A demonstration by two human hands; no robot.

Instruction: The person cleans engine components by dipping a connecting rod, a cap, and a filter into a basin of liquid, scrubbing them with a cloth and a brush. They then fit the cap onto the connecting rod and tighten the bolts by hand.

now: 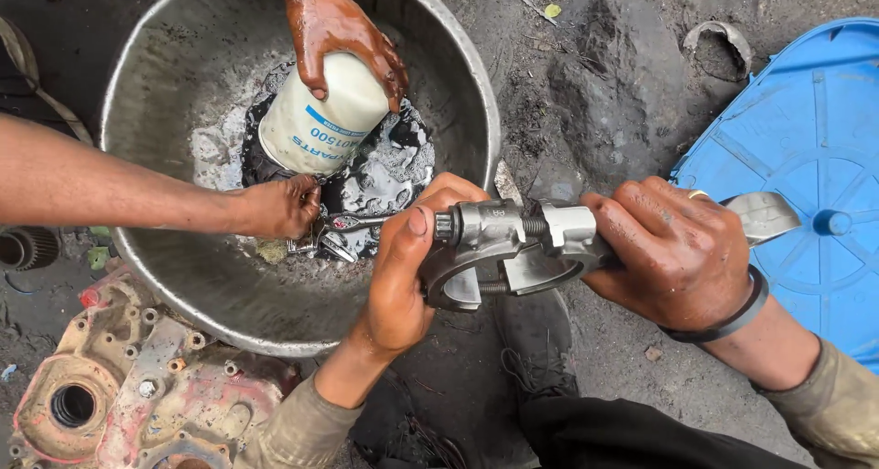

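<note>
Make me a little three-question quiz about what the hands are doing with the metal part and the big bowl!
1. True or false: both of the person's hands, the left hand and the right hand, grip the connecting rod.
2. What lies in the metal basin under the co-worker's hand? A) a white filter canister B) a red bucket C) a glass bottle
3. Fill in: the lid on the ground beside the right hand is coloured ____.

Key: 1 true; 2 A, the white filter canister; 3 blue.
</note>
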